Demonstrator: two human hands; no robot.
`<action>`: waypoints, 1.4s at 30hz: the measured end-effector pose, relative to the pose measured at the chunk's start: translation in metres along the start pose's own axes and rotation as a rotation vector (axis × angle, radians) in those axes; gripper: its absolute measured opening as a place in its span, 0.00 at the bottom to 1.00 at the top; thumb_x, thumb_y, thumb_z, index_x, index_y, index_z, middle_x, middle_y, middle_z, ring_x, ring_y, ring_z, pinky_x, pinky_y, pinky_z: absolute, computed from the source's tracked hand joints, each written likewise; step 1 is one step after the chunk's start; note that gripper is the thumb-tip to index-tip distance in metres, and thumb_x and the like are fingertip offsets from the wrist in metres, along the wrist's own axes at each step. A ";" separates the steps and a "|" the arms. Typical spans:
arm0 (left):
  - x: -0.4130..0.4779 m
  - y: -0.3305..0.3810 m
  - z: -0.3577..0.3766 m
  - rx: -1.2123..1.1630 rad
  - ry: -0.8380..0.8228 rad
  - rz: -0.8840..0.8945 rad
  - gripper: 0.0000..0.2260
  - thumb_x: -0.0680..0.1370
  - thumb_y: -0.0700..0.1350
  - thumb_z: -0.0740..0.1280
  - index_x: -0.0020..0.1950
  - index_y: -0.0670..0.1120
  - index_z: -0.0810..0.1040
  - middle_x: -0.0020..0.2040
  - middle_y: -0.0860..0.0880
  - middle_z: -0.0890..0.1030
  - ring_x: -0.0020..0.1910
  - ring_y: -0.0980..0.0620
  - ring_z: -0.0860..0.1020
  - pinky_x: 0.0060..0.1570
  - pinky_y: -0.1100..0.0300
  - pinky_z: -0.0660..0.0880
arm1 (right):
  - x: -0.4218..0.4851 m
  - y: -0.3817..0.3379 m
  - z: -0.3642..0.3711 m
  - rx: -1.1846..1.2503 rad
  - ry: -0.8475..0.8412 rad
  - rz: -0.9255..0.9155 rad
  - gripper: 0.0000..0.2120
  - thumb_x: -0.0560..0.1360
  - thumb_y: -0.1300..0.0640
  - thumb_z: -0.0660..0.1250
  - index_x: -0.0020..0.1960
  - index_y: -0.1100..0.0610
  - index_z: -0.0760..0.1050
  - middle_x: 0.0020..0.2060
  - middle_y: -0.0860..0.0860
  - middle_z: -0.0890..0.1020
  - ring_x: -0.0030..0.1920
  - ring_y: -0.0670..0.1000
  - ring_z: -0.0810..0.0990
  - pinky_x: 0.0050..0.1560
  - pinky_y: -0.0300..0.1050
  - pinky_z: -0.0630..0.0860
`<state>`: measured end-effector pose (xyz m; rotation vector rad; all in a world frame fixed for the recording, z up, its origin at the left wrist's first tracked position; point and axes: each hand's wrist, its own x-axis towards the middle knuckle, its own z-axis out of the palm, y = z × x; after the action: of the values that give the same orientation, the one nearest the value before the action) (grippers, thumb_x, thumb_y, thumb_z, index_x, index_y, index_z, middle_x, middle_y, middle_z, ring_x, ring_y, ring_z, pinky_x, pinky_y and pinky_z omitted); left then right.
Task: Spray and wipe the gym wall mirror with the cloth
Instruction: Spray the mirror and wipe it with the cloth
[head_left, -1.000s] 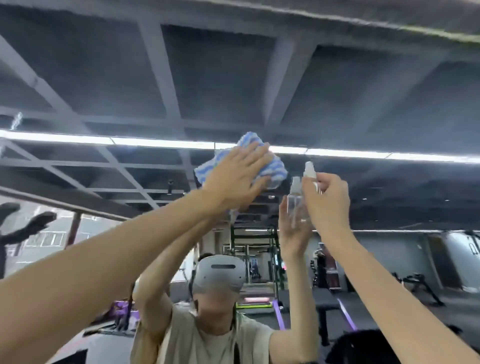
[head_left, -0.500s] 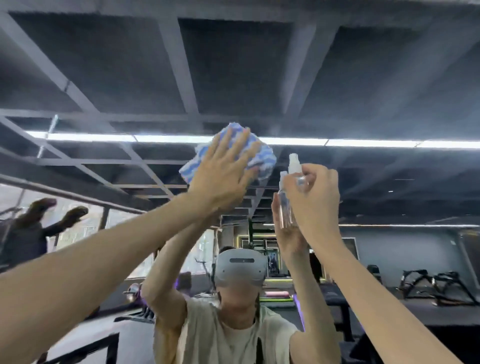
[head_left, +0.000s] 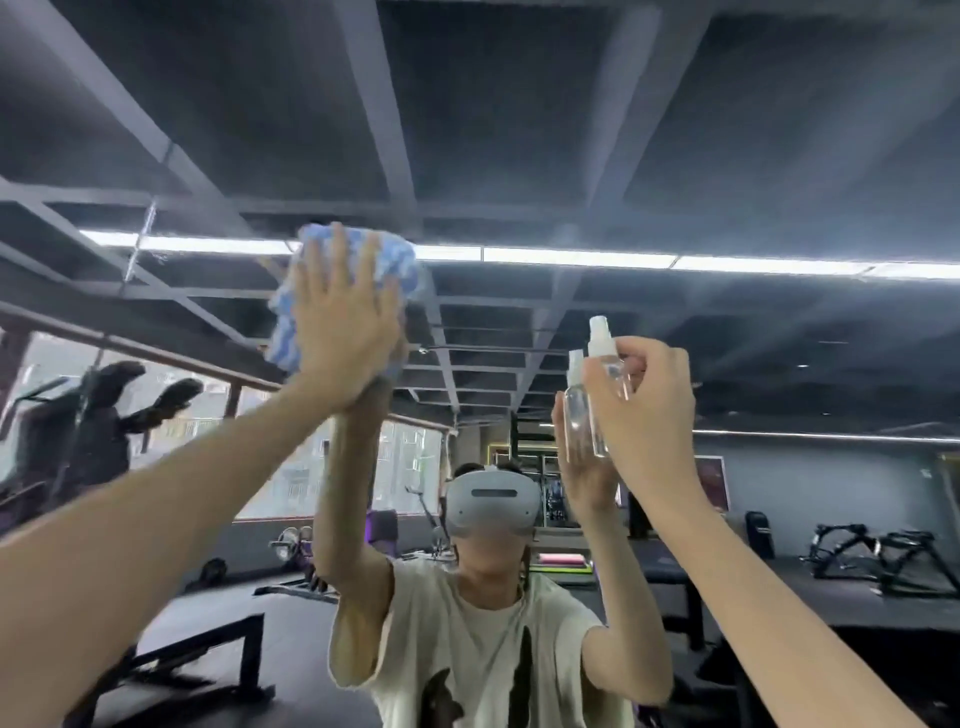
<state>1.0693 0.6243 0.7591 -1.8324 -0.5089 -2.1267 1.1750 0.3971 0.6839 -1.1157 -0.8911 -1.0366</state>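
Note:
The wall mirror (head_left: 727, 156) fills the view and reflects me, the gym and the dark ceiling. My left hand (head_left: 343, 332) is raised high with straight, spread fingers, pressing a blue-and-white cloth (head_left: 400, 265) flat against the glass. To the right, held a little lower, my right hand (head_left: 644, 410) grips a small clear spray bottle (head_left: 602, 358) with a white nozzle, upright close to the mirror. The bottle's reflection sits just left of it.
In the reflection, a black bench (head_left: 208, 660) stands low on the left and gym equipment (head_left: 878, 561) lies on the floor at the right. Windows (head_left: 291, 467) and a punching dummy (head_left: 98, 431) show on the left. A light strip (head_left: 571, 257) crosses the ceiling.
My left hand and the cloth slid left across the mirror. My right hand with the bottle moved right and lower, so the hands are farther apart. The view tilted down.

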 end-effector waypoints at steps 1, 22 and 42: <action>-0.028 0.035 0.007 -0.024 -0.057 0.199 0.26 0.82 0.55 0.42 0.79 0.48 0.53 0.79 0.42 0.50 0.78 0.41 0.46 0.76 0.46 0.40 | -0.002 -0.003 0.000 -0.005 0.006 -0.008 0.10 0.77 0.58 0.68 0.58 0.57 0.73 0.53 0.50 0.69 0.42 0.27 0.71 0.37 0.21 0.68; 0.007 0.019 0.007 0.030 -0.309 0.158 0.29 0.82 0.57 0.39 0.80 0.43 0.45 0.79 0.39 0.42 0.77 0.39 0.39 0.75 0.45 0.38 | -0.046 0.037 -0.109 -0.113 0.052 0.266 0.02 0.74 0.55 0.68 0.45 0.52 0.79 0.43 0.54 0.80 0.42 0.52 0.79 0.43 0.45 0.76; -0.058 0.356 0.054 -0.061 -0.301 0.187 0.28 0.82 0.56 0.41 0.79 0.43 0.45 0.79 0.44 0.44 0.78 0.47 0.40 0.74 0.55 0.34 | 0.085 0.147 -0.283 -0.037 -0.070 0.093 0.13 0.77 0.57 0.67 0.58 0.62 0.74 0.55 0.59 0.74 0.39 0.44 0.74 0.33 0.24 0.69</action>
<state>1.2814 0.3284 0.7368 -2.1567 -0.3240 -1.7742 1.3550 0.1208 0.6621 -1.2196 -0.8697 -0.9455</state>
